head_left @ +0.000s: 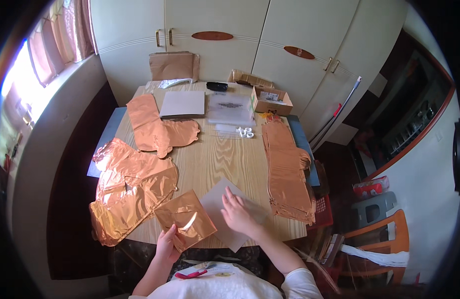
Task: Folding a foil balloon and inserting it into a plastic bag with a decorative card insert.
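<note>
My left hand (169,244) grips the lower left edge of a folded square of shiny copper-coloured foil (190,218), thumb on top, held at the table's near edge. My right hand (236,213) rests on a thin grey square card (233,236) beside the foil, its fingers stretched out and holding nothing. The card is turned corner-up on the wood, and the hand covers part of it. To the left, large crinkled copper foil balloons (135,184) lie flat and unfilled. More flat copper foil shapes (151,124) lie behind them.
Along the right of the wooden table (230,159) is a stack of folded copper foil (287,174). Farther back are a stack of grey cards (182,103), clear plastic bags (231,109), white tape-like rings (246,132) and an open cardboard box (272,104). A wooden chair (400,239) stands at right.
</note>
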`<act>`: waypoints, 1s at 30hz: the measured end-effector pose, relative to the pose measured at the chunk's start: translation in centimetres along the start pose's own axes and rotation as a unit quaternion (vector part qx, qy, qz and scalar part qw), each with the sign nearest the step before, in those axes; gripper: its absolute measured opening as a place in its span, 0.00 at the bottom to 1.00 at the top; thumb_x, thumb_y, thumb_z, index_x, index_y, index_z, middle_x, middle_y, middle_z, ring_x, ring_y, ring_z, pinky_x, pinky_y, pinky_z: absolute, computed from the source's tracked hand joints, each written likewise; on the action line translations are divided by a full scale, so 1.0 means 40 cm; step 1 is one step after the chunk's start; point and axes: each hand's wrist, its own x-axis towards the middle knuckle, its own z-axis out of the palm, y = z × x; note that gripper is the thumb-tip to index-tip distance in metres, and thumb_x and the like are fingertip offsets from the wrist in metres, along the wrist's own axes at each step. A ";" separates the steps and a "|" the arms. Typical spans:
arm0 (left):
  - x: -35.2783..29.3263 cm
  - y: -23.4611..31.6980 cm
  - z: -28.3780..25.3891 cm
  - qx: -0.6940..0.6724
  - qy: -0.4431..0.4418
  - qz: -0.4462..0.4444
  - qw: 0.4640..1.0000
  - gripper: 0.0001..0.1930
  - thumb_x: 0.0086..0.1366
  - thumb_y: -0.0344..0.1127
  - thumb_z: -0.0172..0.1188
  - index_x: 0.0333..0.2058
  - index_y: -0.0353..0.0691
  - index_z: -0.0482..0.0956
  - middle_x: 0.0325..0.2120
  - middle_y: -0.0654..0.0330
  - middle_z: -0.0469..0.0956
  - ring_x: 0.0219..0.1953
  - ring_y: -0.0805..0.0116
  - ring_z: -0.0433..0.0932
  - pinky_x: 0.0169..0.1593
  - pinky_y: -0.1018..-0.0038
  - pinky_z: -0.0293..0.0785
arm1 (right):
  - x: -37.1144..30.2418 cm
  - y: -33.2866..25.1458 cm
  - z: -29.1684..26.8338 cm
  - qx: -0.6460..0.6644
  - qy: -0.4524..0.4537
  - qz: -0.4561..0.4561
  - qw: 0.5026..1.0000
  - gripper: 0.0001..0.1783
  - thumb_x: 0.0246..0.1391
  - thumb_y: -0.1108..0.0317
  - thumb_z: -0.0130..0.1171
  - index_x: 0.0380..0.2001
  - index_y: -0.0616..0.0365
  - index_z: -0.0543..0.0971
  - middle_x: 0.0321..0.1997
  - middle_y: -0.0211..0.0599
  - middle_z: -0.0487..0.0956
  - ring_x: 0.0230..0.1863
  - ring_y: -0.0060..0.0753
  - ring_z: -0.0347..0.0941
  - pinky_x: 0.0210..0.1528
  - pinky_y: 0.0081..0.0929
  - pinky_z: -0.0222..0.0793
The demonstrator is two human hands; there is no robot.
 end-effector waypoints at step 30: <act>0.097 -0.098 0.122 0.042 -0.054 -0.103 0.992 0.16 0.73 0.32 0.45 0.56 0.36 0.64 0.51 0.50 0.74 0.50 0.54 0.78 0.53 0.56 0.77 | 0.036 0.096 -0.003 -0.040 0.013 -0.163 0.986 0.33 0.61 0.53 0.52 0.63 0.64 0.65 0.68 0.47 0.65 0.70 0.44 0.58 0.71 0.40 0.50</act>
